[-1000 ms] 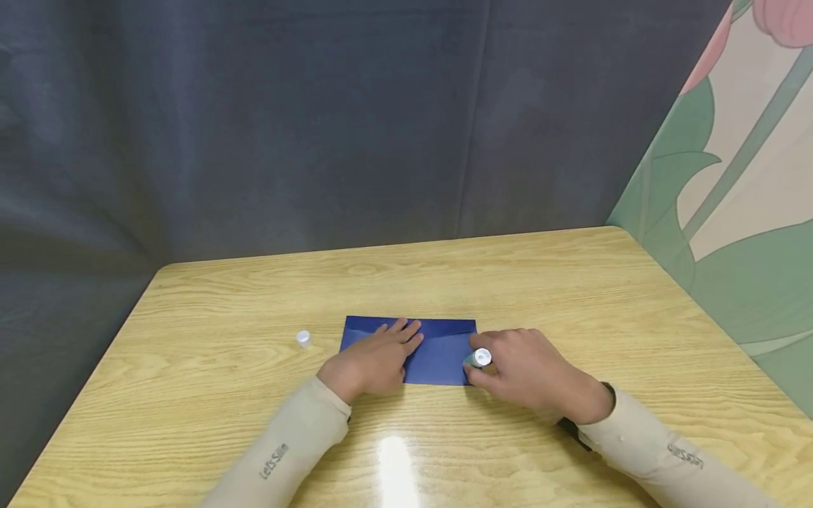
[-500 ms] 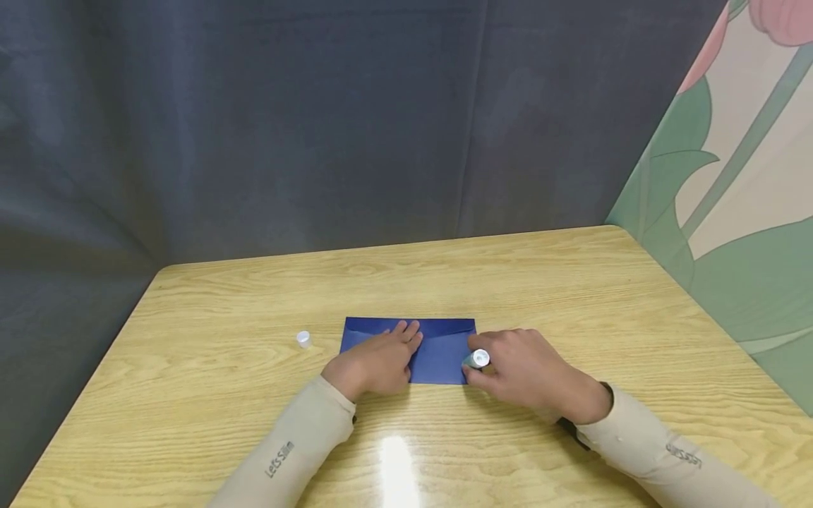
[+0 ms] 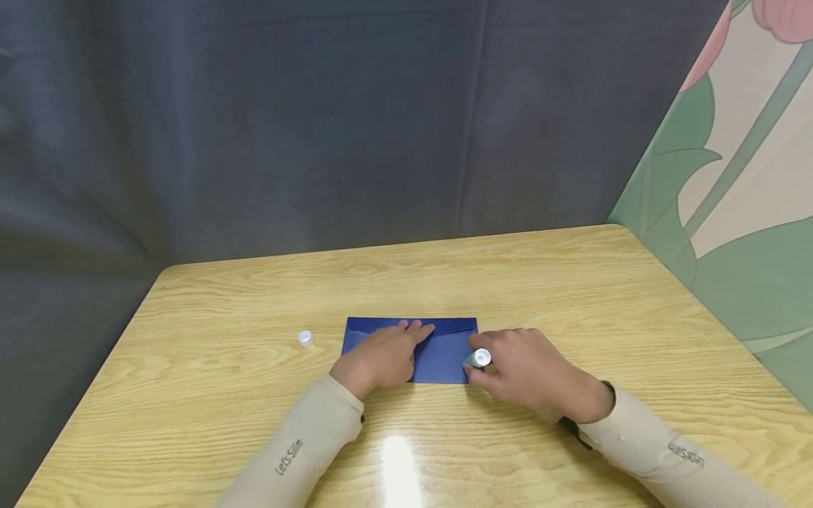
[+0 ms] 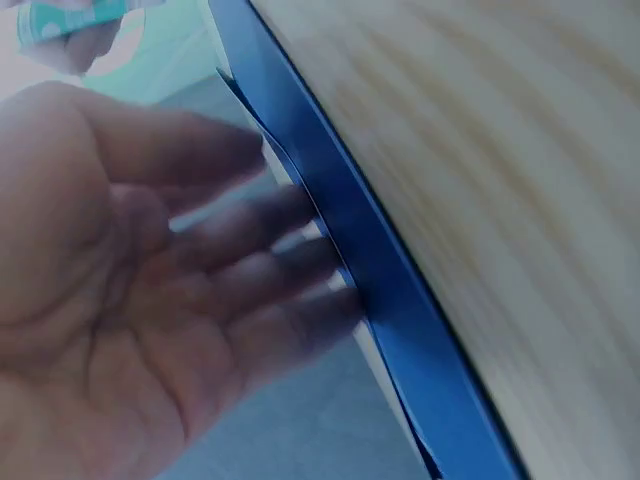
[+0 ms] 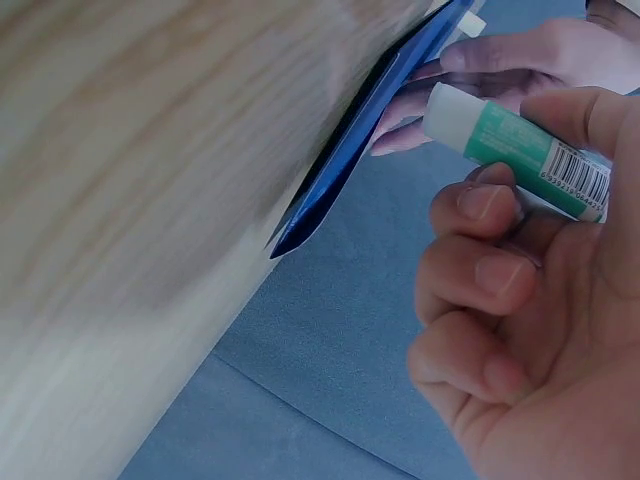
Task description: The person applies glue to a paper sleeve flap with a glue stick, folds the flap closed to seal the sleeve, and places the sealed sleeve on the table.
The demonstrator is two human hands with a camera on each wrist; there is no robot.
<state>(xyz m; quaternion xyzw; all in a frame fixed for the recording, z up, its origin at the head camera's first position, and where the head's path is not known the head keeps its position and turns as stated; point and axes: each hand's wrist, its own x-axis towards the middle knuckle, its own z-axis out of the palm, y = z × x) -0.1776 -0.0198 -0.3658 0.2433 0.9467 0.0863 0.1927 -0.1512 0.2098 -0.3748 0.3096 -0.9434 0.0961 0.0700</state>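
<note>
A blue envelope (image 3: 444, 363) lies on the table with its flap folded down along the far side. My left hand (image 3: 384, 356) rests over the envelope's left half, fingers extended. In the left wrist view, those fingertips (image 4: 345, 305) reach the edge of the flap (image 4: 375, 260), which stands slightly raised at its ends. At the envelope's right end, my right hand (image 3: 527, 367) holds a green and white glue stick (image 5: 525, 150), thumb and curled fingers around it. The right wrist view shows the stick beside the envelope (image 5: 345, 140), its white end toward it.
A small white cap (image 3: 306, 339) sits on the wooden table (image 3: 241, 303) to the left of the envelope. A dark curtain (image 3: 317, 127) hangs behind the table's far edge. On the right is a wall with painted flowers (image 3: 749, 176).
My left hand has slid a little to the right over the envelope, toward the middle of the flap. The right hand, the glue stick and the cap stay nearly in place.
</note>
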